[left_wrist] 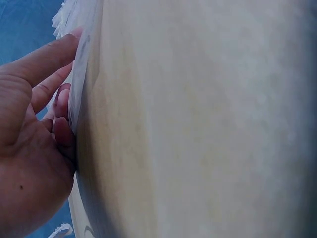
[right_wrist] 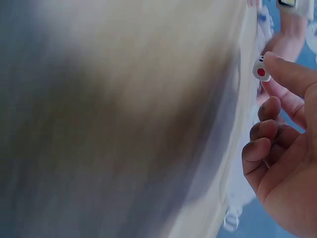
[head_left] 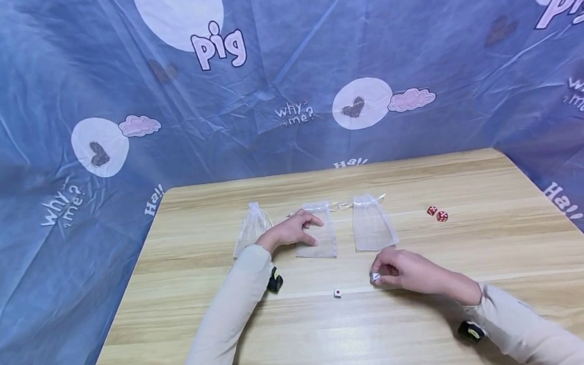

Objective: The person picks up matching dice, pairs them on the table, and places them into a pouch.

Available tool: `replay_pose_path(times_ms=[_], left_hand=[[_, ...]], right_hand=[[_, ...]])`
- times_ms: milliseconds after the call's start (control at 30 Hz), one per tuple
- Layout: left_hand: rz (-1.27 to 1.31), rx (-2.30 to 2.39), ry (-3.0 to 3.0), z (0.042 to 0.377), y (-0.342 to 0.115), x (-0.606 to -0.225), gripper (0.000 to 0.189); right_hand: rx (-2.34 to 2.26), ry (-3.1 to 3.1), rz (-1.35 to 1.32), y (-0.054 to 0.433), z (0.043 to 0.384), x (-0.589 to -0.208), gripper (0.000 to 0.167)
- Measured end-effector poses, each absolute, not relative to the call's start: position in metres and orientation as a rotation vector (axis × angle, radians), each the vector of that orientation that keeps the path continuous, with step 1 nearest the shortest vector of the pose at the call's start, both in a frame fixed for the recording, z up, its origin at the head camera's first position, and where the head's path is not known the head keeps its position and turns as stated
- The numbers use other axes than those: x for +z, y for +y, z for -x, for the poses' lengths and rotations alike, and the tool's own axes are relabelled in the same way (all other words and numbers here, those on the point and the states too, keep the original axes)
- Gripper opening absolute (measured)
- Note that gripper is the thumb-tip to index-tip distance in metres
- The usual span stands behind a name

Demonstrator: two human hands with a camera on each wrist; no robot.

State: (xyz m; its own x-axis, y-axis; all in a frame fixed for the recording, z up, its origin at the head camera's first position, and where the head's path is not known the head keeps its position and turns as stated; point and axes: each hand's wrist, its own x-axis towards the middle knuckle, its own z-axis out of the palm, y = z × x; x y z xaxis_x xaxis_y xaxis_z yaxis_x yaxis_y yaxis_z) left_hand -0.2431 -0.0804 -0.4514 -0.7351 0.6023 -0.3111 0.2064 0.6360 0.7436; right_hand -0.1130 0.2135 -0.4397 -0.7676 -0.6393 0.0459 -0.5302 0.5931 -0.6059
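My right hand (head_left: pixel 405 270) pinches a white die (right_wrist: pixel 261 68) between thumb and index finger, just over the table; a red pip shows in the right wrist view. My left hand (head_left: pixel 294 230) rests at the middle sheer white drawstring bag (head_left: pixel 321 242), thumb and index spread apart, and grips nothing I can see. In the left wrist view its fingertips touch the thin mesh. A second white die (head_left: pixel 337 293) with a red pip lies on the table between my hands. Another mesh bag (head_left: pixel 375 227) lies flat beyond my right hand.
A third mesh bag (head_left: pixel 247 233), gathered at its top, lies left of my left hand, partly behind the forearm. Two red dice (head_left: pixel 437 213) sit at the right back of the wooden table (head_left: pixel 180 331). A blue printed cloth (head_left: pixel 273 65) hangs behind and beside the table.
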Motion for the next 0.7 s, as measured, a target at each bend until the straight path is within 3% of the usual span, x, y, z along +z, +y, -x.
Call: replay_pose_path(times_ms=[700], left_hand=[[-0.644, 0.942, 2.324, 0.244, -0.081, -0.454, 0.047]], right_hand=[[-0.775, 2.615, 1.111, 0.168, 0.106, -0.448, 0.016]])
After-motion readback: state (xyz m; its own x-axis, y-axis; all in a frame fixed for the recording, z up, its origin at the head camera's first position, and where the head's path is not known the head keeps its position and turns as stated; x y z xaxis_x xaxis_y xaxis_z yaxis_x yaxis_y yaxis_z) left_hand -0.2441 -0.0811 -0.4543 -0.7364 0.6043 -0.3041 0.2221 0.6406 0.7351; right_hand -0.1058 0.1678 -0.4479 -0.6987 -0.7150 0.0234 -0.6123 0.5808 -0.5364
